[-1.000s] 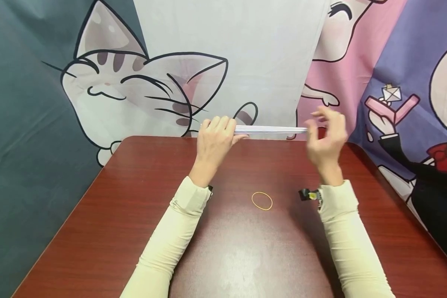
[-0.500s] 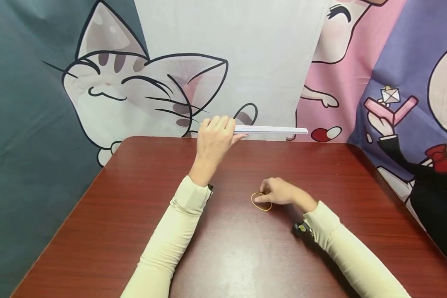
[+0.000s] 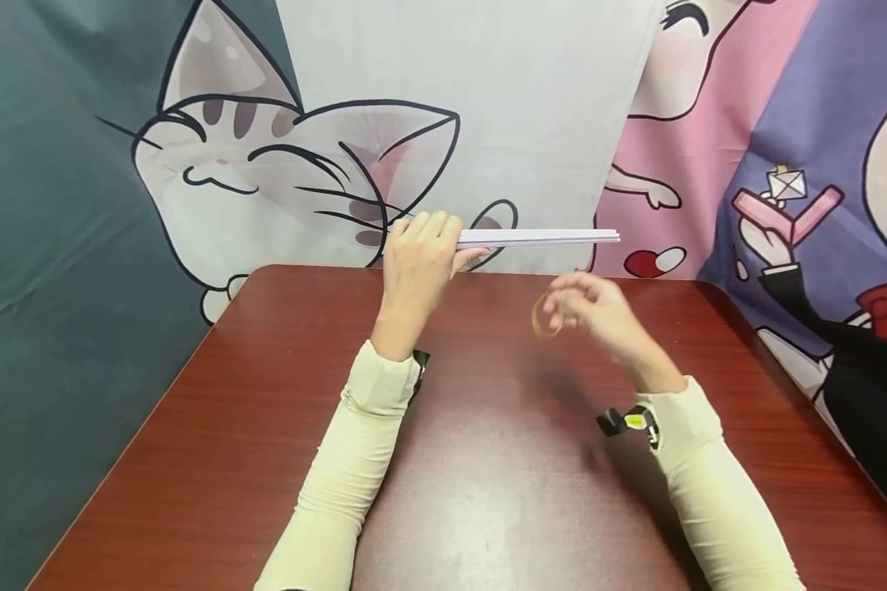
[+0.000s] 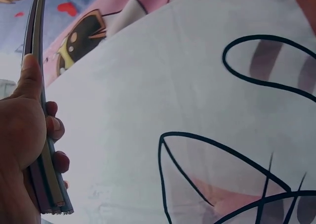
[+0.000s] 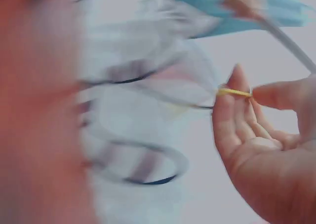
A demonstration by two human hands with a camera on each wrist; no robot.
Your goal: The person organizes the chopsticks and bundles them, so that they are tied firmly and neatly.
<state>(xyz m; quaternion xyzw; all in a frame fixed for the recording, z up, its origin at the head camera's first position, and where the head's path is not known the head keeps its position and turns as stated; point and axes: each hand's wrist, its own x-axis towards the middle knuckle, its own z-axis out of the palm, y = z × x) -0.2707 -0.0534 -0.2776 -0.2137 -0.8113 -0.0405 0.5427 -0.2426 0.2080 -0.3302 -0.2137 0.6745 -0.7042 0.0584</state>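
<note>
High over the far edge of the table, my left hand (image 3: 420, 267) grips one end of a long, thin white bundle (image 3: 540, 237). Its free part points right, about level. From the left wrist view, the bundle (image 4: 49, 177) looks like several flat layers pressed together, with the thumb along one side and the fingers curled round the other. My right hand (image 3: 595, 312) pinches a yellow rubber band (image 3: 538, 320) in the air, below and apart from the bundle. Seen from the right wrist, the rubber band (image 5: 234, 92) runs between the thumb and fingertips.
Below both hands lies a red-brown wooden table (image 3: 266, 427) with a bright glare spot near its front. A cloth backdrop (image 3: 547, 107) with cartoon animals hangs right behind the table's far edge.
My right hand came down from the bundle's free end to the table, took the rubber band, and has lifted it toward the bundle. My left hand still holds the bundle, now slightly higher.
</note>
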